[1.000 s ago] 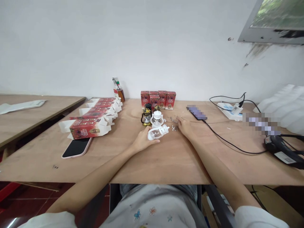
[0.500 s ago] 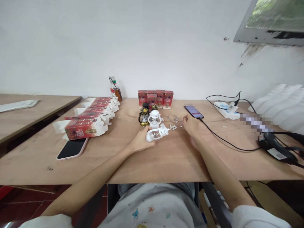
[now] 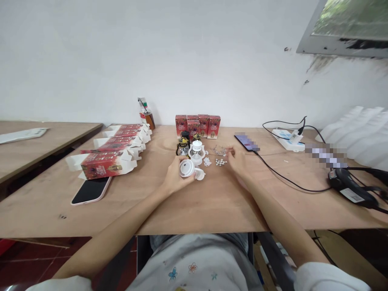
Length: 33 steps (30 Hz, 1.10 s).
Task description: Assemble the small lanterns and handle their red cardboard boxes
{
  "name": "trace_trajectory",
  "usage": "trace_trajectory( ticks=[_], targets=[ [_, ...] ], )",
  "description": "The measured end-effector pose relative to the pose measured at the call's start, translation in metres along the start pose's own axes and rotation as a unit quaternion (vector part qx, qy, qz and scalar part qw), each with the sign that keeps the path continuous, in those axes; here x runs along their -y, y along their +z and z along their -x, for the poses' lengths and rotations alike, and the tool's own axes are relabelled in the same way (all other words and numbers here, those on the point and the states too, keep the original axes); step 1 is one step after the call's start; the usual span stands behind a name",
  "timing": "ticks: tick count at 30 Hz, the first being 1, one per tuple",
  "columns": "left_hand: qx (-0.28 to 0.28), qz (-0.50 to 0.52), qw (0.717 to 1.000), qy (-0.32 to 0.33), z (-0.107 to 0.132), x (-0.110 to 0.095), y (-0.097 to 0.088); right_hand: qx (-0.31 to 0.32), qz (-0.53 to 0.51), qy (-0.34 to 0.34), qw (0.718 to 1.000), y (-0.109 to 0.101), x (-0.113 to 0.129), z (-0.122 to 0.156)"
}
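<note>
My left hand (image 3: 175,177) is closed around a small white lantern (image 3: 187,167), tipped so its round base faces me. Close to the cluster of small round pale discs (image 3: 220,162) is my right hand (image 3: 238,161), its fingers curled together at the edge of a little heap of thin wire-like pieces (image 3: 218,150). Anything between those fingertips is too small to make out. Just beyond the held lantern stands another white lantern (image 3: 197,152), upright beside a black and gold lantern (image 3: 183,147). Small white pieces (image 3: 207,161) lie between the lanterns and the discs.
Red printed boxes (image 3: 193,128) stand near the wall. On the left, open red boxes (image 3: 103,165) lie by a pink-edged phone (image 3: 91,190). A cabled phone (image 3: 246,142), a power strip (image 3: 285,139) and a black device (image 3: 348,188) are on the right. A bottle (image 3: 147,117) stands behind.
My left hand has turned the white lantern from lying sideways to showing its base. My right hand has moved left, to the wire-like pieces and discs.
</note>
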<state>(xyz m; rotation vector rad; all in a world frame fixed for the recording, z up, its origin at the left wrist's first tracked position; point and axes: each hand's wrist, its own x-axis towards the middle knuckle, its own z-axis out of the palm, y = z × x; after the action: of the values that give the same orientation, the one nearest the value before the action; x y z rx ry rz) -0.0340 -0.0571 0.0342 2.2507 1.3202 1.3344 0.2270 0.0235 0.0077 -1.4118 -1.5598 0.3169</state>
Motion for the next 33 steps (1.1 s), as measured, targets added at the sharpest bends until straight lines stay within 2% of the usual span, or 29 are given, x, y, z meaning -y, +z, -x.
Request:
trace_trajectory(
  ticks=[3, 7, 10, 12, 15, 21, 29, 33],
  targets=[
    [-0.040, -0.040, 0.995, 0.084, 0.001, -0.001, -0.002, -0.015, -0.079, -0.081, 0.993, 0.006, 0.022, 0.017],
    [-0.052, -0.113, 0.978, 0.166, 0.001, -0.001, -0.004, -0.024, -0.090, -0.245, 0.965, 0.012, 0.057, 0.049],
    [-0.040, -0.200, 0.964, 0.172, 0.001, 0.001, -0.004, -0.012, -0.095, -0.333, 0.938, 0.016, 0.076, 0.068],
    [-0.044, -0.249, 0.954, 0.161, 0.002, 0.002, -0.003, 0.004, -0.094, -0.362, 0.927, 0.020, 0.081, 0.075],
    [-0.049, -0.290, 0.942, 0.160, 0.003, 0.003, -0.001, 0.018, -0.091, -0.366, 0.926, 0.024, 0.084, 0.079],
    [-0.077, -0.342, 0.907, 0.235, 0.003, 0.003, 0.003, 0.009, -0.092, -0.342, 0.935, 0.027, 0.082, 0.078],
    [-0.055, -0.345, 0.906, 0.239, 0.003, 0.003, 0.003, 0.033, -0.085, -0.344, 0.935, 0.031, 0.081, 0.077],
    [-0.040, -0.320, 0.918, 0.231, 0.004, 0.003, 0.004, 0.048, -0.081, -0.335, 0.937, 0.031, 0.082, 0.077]
  ],
)
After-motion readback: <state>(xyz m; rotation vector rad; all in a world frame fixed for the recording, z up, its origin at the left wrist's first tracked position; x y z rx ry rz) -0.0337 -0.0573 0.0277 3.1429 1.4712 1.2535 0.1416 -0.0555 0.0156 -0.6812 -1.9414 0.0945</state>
